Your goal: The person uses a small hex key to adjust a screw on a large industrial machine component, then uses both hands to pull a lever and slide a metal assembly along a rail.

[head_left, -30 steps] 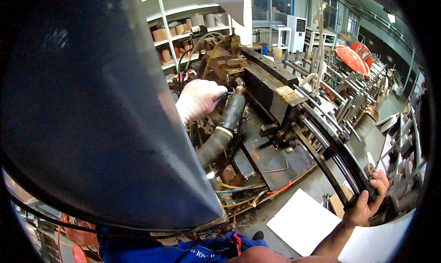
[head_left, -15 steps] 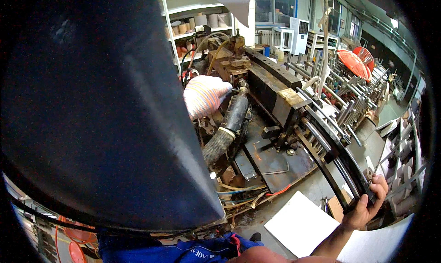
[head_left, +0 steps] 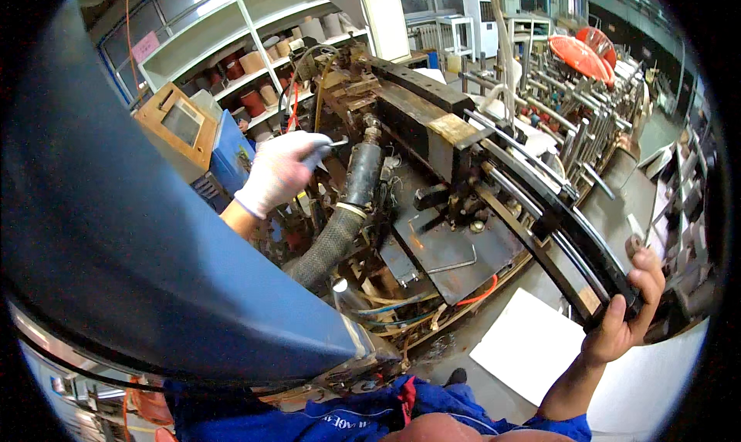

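Note:
My left hand [head_left: 279, 172], in a white knitted glove, is closed round a small grey metal tool [head_left: 330, 148] whose tip sticks out to the right; the fingers hide its exact kind. It hovers left of a black cylinder [head_left: 363, 173] that joins a thick braided hose [head_left: 330, 241] below and a brass-coloured fitting [head_left: 373, 125] above. My bare right hand [head_left: 624, 309] grips the near end of a long black rail [head_left: 580, 249], thumb on one side and fingers on the other. The rail runs back to a heavy, greasy machine block [head_left: 432, 125].
A large blue machine panel [head_left: 193, 249] fills the left. An L-shaped hex key [head_left: 455, 264] lies on a dark metal plate. White board [head_left: 525, 342] rests on the floor. Metal rods [head_left: 556, 125] and an orange fan [head_left: 580, 58] stand at the back right; shelves [head_left: 255, 25] hold rolls.
My left hand has drawn back from the fitting and turned, showing the tool and my wrist. The view has shifted, uncovering more shelving. My right hand keeps its hold on the rail.

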{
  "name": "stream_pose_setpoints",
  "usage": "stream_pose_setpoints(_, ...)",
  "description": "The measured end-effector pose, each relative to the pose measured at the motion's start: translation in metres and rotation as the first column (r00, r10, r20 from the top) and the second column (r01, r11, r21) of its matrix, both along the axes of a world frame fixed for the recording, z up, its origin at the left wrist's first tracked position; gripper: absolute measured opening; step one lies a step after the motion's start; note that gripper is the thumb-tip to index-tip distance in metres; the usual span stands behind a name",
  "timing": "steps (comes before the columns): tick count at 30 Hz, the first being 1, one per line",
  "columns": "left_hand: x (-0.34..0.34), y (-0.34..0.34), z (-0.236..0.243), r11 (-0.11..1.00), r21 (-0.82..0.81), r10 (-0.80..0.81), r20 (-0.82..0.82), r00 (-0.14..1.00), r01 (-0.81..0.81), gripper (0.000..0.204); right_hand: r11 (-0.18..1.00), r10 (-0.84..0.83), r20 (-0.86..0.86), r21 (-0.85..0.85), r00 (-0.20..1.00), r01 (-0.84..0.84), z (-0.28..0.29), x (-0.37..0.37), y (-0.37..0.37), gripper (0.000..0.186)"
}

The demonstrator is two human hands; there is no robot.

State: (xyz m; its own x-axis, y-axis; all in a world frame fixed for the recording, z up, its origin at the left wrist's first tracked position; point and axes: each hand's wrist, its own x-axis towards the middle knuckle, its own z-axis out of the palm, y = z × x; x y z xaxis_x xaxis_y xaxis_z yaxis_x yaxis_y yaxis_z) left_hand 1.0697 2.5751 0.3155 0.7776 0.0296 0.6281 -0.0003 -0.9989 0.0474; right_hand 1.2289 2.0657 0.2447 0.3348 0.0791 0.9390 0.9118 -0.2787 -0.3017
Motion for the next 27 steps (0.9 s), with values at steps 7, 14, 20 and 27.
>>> stream_pose_setpoints(7,-0.095,-0.083,0.030,0.394,-0.918,0.013,0.061,0.998,0.051,0.040,0.782,0.623,0.089,-0.093,0.777,-0.616,-0.002,-0.077,0.062,0.051)
stream_pose_setpoints(14,-0.072,-0.104,0.030,0.262,-0.964,-0.234,-0.017,0.972,0.046,0.035,0.578,0.793,-0.370,0.206,0.484,-0.790,0.037,-0.075,0.205,0.034)
stream_pose_setpoints(20,-0.095,-0.125,0.040,0.466,-0.877,-0.203,-0.235,0.950,-0.118,0.037,0.360,0.901,-0.385,0.405,0.200,-0.840,0.032,-0.097,0.232,0.013)
stream_pose_setpoints(27,-0.085,-0.133,0.034,0.565,-0.817,-0.242,-0.296,0.924,-0.114,0.038,0.357,0.823,-0.560,0.385,0.092,-0.851,0.017,-0.089,0.219,0.022)
